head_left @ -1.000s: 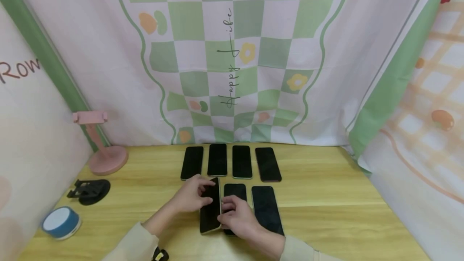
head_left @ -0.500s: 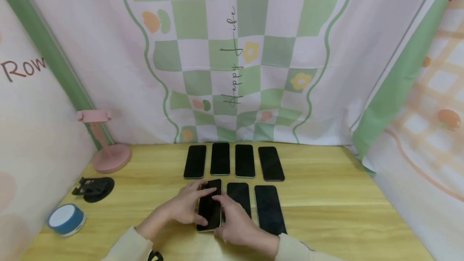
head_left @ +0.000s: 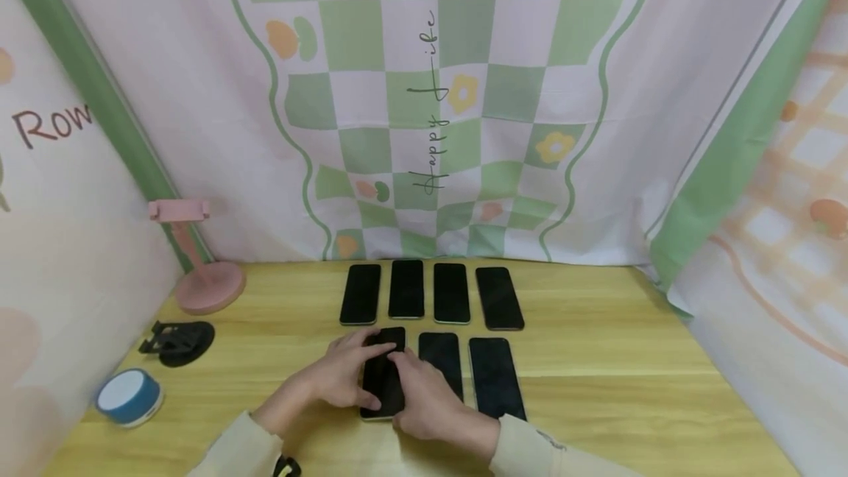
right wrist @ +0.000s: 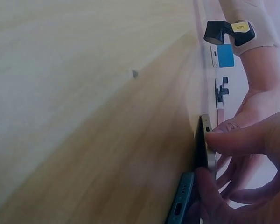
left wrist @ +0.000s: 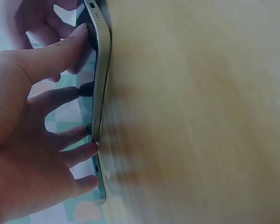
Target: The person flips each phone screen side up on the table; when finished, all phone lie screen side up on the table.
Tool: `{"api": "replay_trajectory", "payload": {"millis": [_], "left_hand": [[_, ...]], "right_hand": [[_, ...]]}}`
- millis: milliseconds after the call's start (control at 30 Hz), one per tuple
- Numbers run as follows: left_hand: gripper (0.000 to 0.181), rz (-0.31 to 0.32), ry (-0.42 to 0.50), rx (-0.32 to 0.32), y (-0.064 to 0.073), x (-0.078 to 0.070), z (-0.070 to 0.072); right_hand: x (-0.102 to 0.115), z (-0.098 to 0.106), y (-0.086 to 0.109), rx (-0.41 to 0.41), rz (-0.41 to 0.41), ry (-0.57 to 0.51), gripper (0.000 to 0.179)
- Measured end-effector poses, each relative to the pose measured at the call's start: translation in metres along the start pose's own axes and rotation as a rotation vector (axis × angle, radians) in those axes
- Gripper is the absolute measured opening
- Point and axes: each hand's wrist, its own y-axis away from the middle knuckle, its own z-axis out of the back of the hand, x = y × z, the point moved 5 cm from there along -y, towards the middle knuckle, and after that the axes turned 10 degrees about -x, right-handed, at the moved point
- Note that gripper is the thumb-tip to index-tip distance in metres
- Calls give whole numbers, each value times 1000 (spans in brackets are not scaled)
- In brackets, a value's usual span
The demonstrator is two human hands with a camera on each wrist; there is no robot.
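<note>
A dark-screened smartphone [head_left: 382, 383] with a pale metal frame lies at the left of the front row on the wooden table. My left hand [head_left: 340, 372] spreads across it from the left; in the left wrist view the thumb [left wrist: 79, 39] touches its screen and the straight fingers reach its surface and edge. From the right, my right hand [head_left: 424, 403] holds the phone's right edge between thumb and finger, close to the near corner. Beside that hand lie a second smartphone [head_left: 440, 359], partly covered by it, and a third [head_left: 497, 374], partly behind the sleeve.
Behind lies a row of several black-screened phones [head_left: 407, 289]. On the left stand a pink phone stand [head_left: 208, 289], a folded black stand [head_left: 179, 343] and a blue-and-white round device [head_left: 129, 396]. A patterned curtain [head_left: 437, 131] closes off the table's back.
The phone between my hands was tilted one second ago and now lies lower on the table. My right hand has shifted up along its right edge; the left hand's fingers have spread over it.
</note>
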Motion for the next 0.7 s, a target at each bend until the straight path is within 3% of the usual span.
{"api": "replay_trajectory", "payload": {"millis": [233, 400, 567, 700], "left_hand": [[82, -9, -33, 8, 0, 1, -1], [82, -8, -59, 14, 1, 0, -1], [82, -16, -119, 33, 0, -2, 2], [85, -58, -172, 3, -7, -3, 11]], "right_hand": [[-9, -11, -1, 7, 2, 62, 89], [-6, -6, -1, 20, 14, 38, 87], [11, 30, 2, 87, -69, -132, 78], [17, 59, 0, 82, -78, -165, 63]]}}
